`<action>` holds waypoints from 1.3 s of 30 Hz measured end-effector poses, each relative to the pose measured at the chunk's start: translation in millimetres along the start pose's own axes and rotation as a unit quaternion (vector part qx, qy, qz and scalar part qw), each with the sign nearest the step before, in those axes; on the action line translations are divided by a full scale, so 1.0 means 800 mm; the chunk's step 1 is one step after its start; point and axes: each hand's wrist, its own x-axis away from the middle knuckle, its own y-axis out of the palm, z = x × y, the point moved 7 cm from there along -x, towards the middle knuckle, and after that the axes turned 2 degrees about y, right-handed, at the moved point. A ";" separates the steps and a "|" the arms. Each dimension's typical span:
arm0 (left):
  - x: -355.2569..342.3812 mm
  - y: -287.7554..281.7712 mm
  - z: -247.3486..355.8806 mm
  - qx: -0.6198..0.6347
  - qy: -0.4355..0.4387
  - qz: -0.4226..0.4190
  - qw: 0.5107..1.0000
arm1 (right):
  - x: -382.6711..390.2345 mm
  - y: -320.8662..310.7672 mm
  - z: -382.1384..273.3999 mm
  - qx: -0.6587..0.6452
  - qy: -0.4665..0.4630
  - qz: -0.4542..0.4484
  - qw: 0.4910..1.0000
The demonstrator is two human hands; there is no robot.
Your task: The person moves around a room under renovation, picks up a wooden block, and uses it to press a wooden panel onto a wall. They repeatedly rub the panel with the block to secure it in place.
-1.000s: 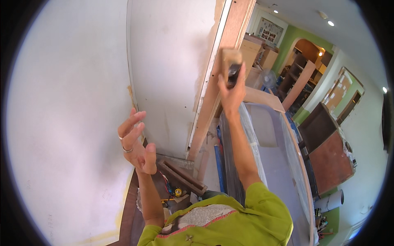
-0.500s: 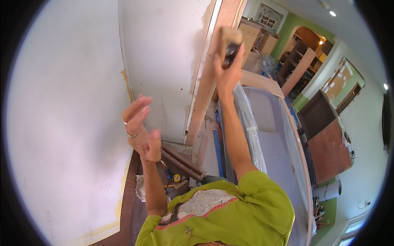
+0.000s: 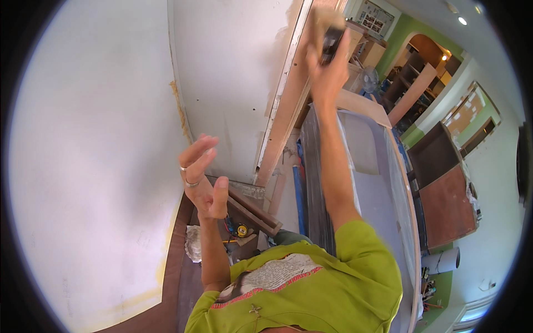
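- Middle left: my left grip (image 3: 204, 188) hangs beside the white panel (image 3: 105, 166), fingers loosely spread and holding nothing, perhaps raised for balance.
- Lower middle: a yellow tape measure (image 3: 241, 230) lies near a brown wooden channel (image 3: 252, 212); I make out nothing inside the channel.
- Upper middle: my right grip (image 3: 330, 75) is closed around a tan block tool (image 3: 328, 21) by its dark part, thumb one side, fingers the other, likely to steady it along the wooden post (image 3: 298, 77). Blur hides whether they touch.
- Right of centre: furniture (image 3: 383, 200) sits under plastic sheeting, probably against dust.
- Far right: a hollow dark cabinet (image 3: 436, 155), its inside too shadowed to tell contents.
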 end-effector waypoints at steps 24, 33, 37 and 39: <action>0.048 0.040 -0.021 -0.008 -0.093 -0.089 0.992 | 0.256 -0.006 0.073 -0.014 0.085 -0.076 0.993; 0.067 0.016 -0.026 -0.015 -0.138 -0.044 0.989 | 0.088 -0.012 0.035 -0.020 0.009 -0.013 1.000; 0.073 0.030 -0.032 -0.009 -0.138 -0.057 0.989 | 0.100 -0.010 0.032 -0.023 0.036 -0.022 0.999; 0.073 0.040 -0.033 -0.005 -0.132 -0.079 0.988 | 0.155 -0.008 0.054 -0.056 0.101 -0.033 0.993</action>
